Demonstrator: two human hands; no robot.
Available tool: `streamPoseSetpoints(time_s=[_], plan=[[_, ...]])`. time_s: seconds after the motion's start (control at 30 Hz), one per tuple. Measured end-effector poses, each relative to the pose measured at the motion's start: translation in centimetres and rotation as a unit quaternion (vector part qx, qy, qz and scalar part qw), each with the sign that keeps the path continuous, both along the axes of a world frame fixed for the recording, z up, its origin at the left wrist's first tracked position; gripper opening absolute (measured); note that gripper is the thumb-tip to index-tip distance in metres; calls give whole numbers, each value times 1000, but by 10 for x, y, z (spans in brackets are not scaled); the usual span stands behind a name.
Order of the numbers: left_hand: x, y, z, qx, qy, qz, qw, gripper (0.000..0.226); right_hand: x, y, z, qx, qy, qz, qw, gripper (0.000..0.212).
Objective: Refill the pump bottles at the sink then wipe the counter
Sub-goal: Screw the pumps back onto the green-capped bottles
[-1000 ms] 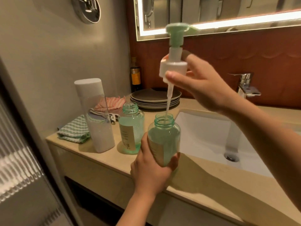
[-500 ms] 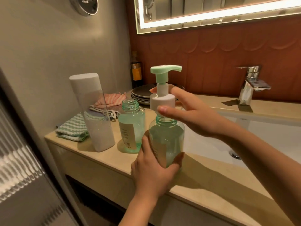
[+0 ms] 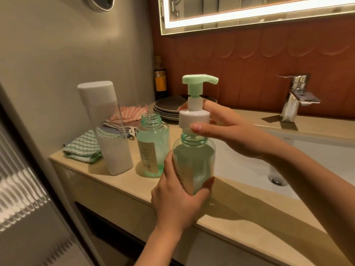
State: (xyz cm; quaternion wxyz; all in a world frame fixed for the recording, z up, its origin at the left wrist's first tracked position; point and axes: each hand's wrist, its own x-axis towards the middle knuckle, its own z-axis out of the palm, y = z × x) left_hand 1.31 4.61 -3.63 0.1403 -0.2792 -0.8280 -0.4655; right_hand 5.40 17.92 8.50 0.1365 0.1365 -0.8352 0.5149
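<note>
Centre frame: left hand (image 3: 178,198) grips the filled pump bottle (image 3: 194,160) at the front edge of the desk (image 3: 249,214), right hand (image 3: 232,131) pinches the pump collar (image 3: 194,117) right over the neck — go in crooked and threads may cross; squeeze hard and soap could slop out.

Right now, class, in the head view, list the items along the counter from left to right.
Green zigzag cloth → white-capped refill container → open green bottle → pump bottle gripped by the left hand → sink basin → chrome faucet.
</note>
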Motion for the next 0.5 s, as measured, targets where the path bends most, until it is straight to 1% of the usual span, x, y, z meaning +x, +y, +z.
streamPoseSetpoints(time_s=[0.13,0.27,0.37,0.47,0.5], plan=[[0,1,1,2,-6,-5,1000,109,-1,4,-6,36,-54,20,998,44],[1,1,1,2,2,-3,1000,110,1,8,-4,54,-57,20,997,49],[1,1,1,0,9,1,1000,111,1,6,1,47,-56,29,997,45],[1,0,1,3,8,1,1000,107,-4,4,8,-12,-55,8,998,39],[1,0,1,6,9,0,1000,106,-4,5,7,-23,-47,18,998,36]])
